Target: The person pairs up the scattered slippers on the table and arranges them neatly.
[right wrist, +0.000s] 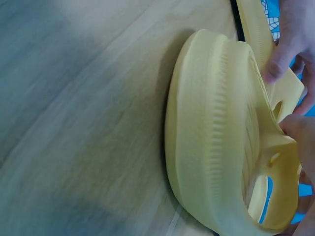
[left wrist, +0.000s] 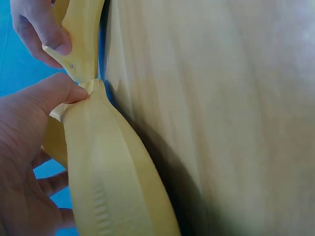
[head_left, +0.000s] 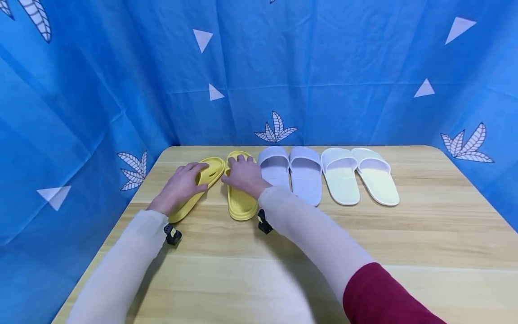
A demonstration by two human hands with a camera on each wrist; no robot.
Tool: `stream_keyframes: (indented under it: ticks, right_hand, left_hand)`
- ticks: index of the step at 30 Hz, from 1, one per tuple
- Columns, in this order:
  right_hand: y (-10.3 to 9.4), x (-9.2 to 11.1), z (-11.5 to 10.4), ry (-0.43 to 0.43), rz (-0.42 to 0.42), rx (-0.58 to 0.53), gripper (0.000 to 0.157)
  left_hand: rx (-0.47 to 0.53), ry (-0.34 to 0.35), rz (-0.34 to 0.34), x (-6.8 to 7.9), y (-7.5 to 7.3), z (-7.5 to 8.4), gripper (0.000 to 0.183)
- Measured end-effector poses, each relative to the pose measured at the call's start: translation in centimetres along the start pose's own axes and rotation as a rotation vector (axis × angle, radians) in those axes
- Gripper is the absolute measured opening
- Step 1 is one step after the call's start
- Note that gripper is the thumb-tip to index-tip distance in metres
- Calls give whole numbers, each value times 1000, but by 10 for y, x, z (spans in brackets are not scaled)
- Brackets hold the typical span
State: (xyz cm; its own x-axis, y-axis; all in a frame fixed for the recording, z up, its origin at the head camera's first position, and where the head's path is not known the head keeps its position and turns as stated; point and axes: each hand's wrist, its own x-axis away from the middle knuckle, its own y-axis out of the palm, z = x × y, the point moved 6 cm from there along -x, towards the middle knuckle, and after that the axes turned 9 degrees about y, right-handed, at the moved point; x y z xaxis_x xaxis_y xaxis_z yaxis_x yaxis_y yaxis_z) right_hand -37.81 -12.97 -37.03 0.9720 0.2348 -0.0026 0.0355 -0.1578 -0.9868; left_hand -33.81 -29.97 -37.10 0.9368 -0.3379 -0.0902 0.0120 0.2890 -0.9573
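Two yellow slippers are at the table's left. The left slipper [head_left: 214, 167] lies tilted, its toe toward the other one; my left hand [head_left: 181, 185] holds its strap, thumb on the strap edge and fingers beyond in the left wrist view. My right hand [head_left: 244, 175] grips the strap of the right yellow slipper [head_left: 242, 204], which points straight away from me. In the right wrist view the thumb [right wrist: 295, 127] presses the strap's edge; the other fingers are mostly hidden. The two yellow slippers come close at their toe ends.
A pair of pale lavender slippers [head_left: 306, 180] stands just right of my right hand. Beside it lies a pair of whitish-green slippers [head_left: 343, 183], its right one angled outward. All are on a wooden table [head_left: 437, 225], with a blue patterned curtain [head_left: 344, 54] behind and at the sides.
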Motion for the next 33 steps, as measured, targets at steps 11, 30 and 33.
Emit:
stream_keyframes:
  ticks: [11, 30, 33]
  right_hand:
    - [8, -7, -4, 54, 12, 28, 71]
    - [6, 16, -7, -20, 74, -2, 70]
    - [6, 23, -3, -16, 63, -1, 72]
  left_hand:
    - [1, -49, -5, -10, 3, -3, 67]
    - [20, 53, -6, 7, -3, -13, 69]
    - [25, 83, 9, 6, -4, -10, 69]
